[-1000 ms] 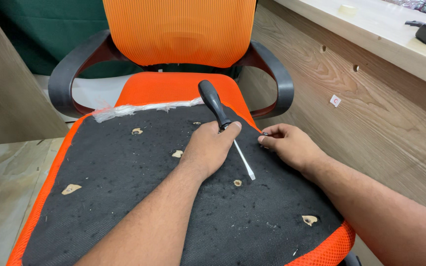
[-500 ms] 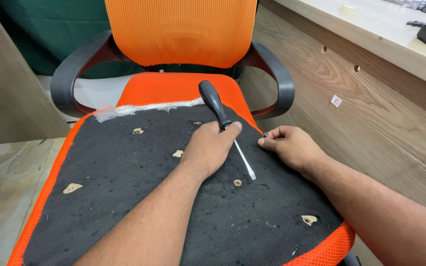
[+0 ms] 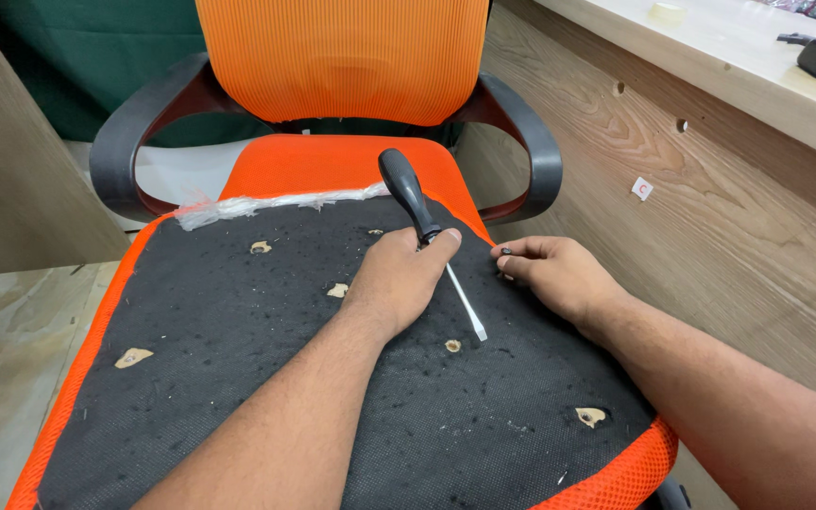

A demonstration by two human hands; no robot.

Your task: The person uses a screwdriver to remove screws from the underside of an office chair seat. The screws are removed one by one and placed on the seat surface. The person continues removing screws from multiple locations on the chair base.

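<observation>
Your left hand is closed around the screwdriver, gripping where the black handle meets the metal shaft; the handle rises toward the chair back and the flat tip rests on the black underside of the seat cushion, close beside one of the screw holes. That grip is unchanged from a second ago. Your right hand lies on the cushion's right edge, fingers curled, thumb and forefinger pinching a small dark screw; it has crept slightly toward the chair back since the earlier frame. The cushion rests upside down on the orange office chair, and nothing else has shifted.
</observation>
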